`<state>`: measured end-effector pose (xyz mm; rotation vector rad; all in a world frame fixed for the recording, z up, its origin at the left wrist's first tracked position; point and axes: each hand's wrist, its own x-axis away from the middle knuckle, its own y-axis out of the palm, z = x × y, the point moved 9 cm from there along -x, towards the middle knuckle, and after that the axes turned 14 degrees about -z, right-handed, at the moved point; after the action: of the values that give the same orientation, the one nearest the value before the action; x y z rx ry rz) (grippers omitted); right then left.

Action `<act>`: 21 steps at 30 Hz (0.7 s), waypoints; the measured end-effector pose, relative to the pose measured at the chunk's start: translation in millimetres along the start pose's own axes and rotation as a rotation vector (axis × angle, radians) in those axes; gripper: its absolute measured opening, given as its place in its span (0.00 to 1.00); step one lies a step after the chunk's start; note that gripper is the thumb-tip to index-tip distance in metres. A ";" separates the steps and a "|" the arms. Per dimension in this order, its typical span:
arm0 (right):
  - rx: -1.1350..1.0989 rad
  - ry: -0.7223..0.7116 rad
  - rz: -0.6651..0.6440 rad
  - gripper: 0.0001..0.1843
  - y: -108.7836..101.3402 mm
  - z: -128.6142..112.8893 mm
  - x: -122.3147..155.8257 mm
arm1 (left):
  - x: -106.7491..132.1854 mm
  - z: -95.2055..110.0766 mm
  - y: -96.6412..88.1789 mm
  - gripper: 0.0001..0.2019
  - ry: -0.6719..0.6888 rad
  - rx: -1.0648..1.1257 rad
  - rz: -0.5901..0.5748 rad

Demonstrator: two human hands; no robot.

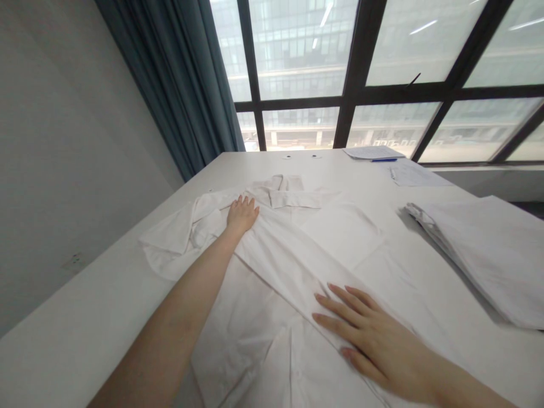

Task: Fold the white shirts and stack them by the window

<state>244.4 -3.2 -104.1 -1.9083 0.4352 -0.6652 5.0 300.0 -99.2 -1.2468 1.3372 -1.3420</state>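
Observation:
A white shirt lies spread over the white table, its collar toward the far side. One sleeve runs diagonally across the body, from the upper left down to the lower right. My left hand rests palm down near the shoulder, left of the collar, with its fingers laid on the cloth. Lower down, my right hand lies flat over the diagonal sleeve, fingers spread. On the left, the cloth is bunched in loose folds. The shirt's near end runs out of the frame.
To the right sits a stack of folded white cloth. Papers and a blue pen lie at the table's far edge, with another sheet nearby. Beyond are a blue curtain and windows; a grey wall stands left.

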 end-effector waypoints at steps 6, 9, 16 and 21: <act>-0.006 -0.015 0.035 0.30 -2.2 -1.0 1.0 | 38.1 55.9 -2.0 0.26 0.135 -0.029 -0.002; -0.001 -0.017 0.060 0.30 -3.9 -1.5 1.7 | 67.9 89.8 10.7 0.30 0.228 -0.026 -0.028; -0.054 0.034 0.160 0.32 -8.9 3.4 5.7 | 102.2 87.6 19.8 0.29 0.355 0.025 -0.040; -0.162 0.186 0.288 0.29 -9.9 20.8 11.6 | 101.0 71.5 11.1 0.26 0.270 -0.018 -0.021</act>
<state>266.4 9.0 -98.8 -1.8905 0.8872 -0.6321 59.9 188.8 -106.7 -1.1233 1.5273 -1.5581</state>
